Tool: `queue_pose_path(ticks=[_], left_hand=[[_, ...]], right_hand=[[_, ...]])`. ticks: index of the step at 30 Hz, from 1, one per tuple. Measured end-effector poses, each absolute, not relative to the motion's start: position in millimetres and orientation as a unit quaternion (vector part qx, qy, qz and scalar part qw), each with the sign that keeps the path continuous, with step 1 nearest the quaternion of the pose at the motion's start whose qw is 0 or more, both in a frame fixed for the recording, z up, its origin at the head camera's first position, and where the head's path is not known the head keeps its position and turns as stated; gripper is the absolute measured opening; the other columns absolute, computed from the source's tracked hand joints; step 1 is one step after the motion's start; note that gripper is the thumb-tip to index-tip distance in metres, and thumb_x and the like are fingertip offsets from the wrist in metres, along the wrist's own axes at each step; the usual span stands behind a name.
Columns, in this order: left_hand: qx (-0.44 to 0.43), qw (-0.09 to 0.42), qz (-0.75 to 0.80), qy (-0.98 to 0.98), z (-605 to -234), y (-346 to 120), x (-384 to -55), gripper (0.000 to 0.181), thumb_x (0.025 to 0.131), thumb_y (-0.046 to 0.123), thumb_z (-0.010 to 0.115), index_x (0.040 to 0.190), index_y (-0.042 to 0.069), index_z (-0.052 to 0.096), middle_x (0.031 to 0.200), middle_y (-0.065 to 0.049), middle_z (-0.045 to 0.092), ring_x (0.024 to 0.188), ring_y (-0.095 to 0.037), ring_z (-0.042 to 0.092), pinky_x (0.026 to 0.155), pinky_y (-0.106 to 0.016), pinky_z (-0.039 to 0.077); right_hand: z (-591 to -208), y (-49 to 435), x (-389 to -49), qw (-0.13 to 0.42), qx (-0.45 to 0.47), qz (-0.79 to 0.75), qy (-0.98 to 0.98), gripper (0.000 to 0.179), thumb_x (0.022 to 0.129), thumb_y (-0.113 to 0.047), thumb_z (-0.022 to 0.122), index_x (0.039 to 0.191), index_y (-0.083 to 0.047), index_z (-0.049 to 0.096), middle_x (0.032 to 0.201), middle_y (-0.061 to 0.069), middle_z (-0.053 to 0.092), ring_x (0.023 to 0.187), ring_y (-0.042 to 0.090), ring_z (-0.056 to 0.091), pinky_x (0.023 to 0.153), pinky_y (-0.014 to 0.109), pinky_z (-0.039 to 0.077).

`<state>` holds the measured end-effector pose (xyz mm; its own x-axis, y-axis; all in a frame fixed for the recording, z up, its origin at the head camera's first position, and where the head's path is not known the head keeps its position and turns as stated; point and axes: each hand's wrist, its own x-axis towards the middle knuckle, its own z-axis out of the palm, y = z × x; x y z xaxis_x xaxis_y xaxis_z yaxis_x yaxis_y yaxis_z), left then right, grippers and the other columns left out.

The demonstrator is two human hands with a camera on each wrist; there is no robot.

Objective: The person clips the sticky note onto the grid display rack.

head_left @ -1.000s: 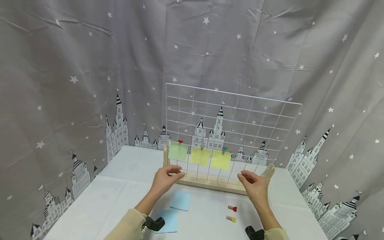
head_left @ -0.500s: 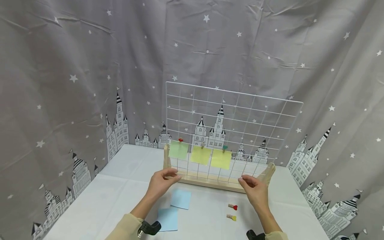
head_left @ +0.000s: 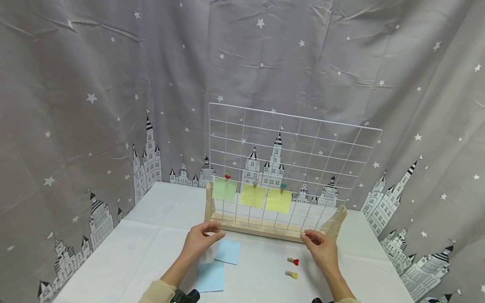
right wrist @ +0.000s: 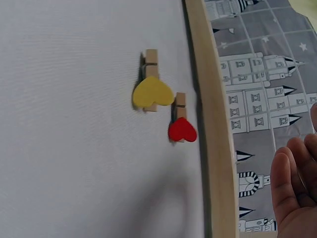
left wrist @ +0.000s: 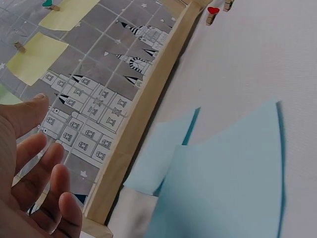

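My left hand (head_left: 201, 240) hovers in front of the wooden base, left of two light blue paper notes, with loosely bent fingers and nothing between them. One blue note (head_left: 228, 251) lies near the base; the other blue note (left wrist: 223, 183) lies closer to me. My right hand (head_left: 321, 250), likewise holding nothing, is above the table at the right. Beside it lie a small clothespin with a red heart (right wrist: 182, 130) and one with a yellow heart (right wrist: 152, 93). A green note (head_left: 225, 189) and two yellow notes (head_left: 252, 196) (head_left: 278, 200) hang clipped on the white wire grid (head_left: 295, 145).
A wooden base (head_left: 261, 229) with side supports holds the grid upright near the back of the white table (head_left: 151, 248). Behind it hangs a grey curtain (head_left: 242, 63) printed with stars and castles.
Both hands have drawn back and down from the grid toward me, the left also a little leftward. The notes and clothespins stay where they were.
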<state>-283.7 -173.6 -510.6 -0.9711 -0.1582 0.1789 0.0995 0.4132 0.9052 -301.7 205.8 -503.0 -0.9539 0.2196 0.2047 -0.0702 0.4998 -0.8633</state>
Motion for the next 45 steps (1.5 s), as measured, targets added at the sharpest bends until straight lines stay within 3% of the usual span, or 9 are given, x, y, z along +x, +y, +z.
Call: queue_pose_path(ticks=[4,20,31,38,45], left_hand=[[0.014,0.114,-0.542,-0.832,-518,-176,-281,0.032,0.084,0.028,0.086,0.111,0.013,0.078,0.093,0.005,0.077,0.093,-0.01,0.067,0.079,-0.025,0.052],[0.032,0.096,-0.554,-0.826,-537,-189,-269,0.035,0.083,0.026,0.087,0.113,0.01,0.077,0.093,0.004,0.077,0.09,-0.009,0.066,0.077,-0.022,0.052],[0.034,0.047,-0.541,-0.839,-552,-201,-262,0.042,0.078,0.023,0.09,0.115,0.011,0.075,0.108,-0.005,0.077,0.084,-0.014,0.065,0.07,-0.025,0.053],[0.011,0.025,-0.519,-0.854,-560,-208,-258,0.03,0.08,0.026,0.089,0.102,0.009,0.077,0.089,0.002,0.076,0.081,-0.012,0.066,0.069,-0.021,0.052],[0.001,0.024,-0.508,-0.861,-562,-214,-253,0.027,0.08,0.027,0.089,0.099,0.011,0.077,0.087,0.004,0.075,0.082,-0.011,0.068,0.072,-0.02,0.053]], right_hand=[[-511,206,-301,0.132,-0.055,0.504,-0.852,0.03,0.089,-0.023,0.083,0.11,-0.003,0.078,0.1,0.009,0.077,0.081,0.011,0.062,0.063,0.021,0.05],[-535,210,-302,0.101,-0.05,0.511,-0.853,0.027,0.089,-0.021,0.082,0.11,-0.005,0.079,0.098,0.004,0.079,0.082,0.009,0.064,0.066,0.021,0.05],[-550,213,-302,0.077,-0.093,0.522,-0.844,0.029,0.088,-0.022,0.082,0.109,-0.003,0.077,0.095,0.006,0.078,0.078,0.011,0.065,0.059,0.024,0.053],[-555,215,-301,0.065,-0.092,0.514,-0.85,0.033,0.089,-0.024,0.081,0.112,-0.002,0.076,0.092,0.004,0.077,0.077,0.013,0.064,0.059,0.024,0.051],[-558,217,-300,0.068,-0.092,0.507,-0.854,0.028,0.088,-0.021,0.082,0.108,-0.001,0.077,0.086,0.001,0.075,0.075,0.012,0.062,0.059,0.023,0.05]])
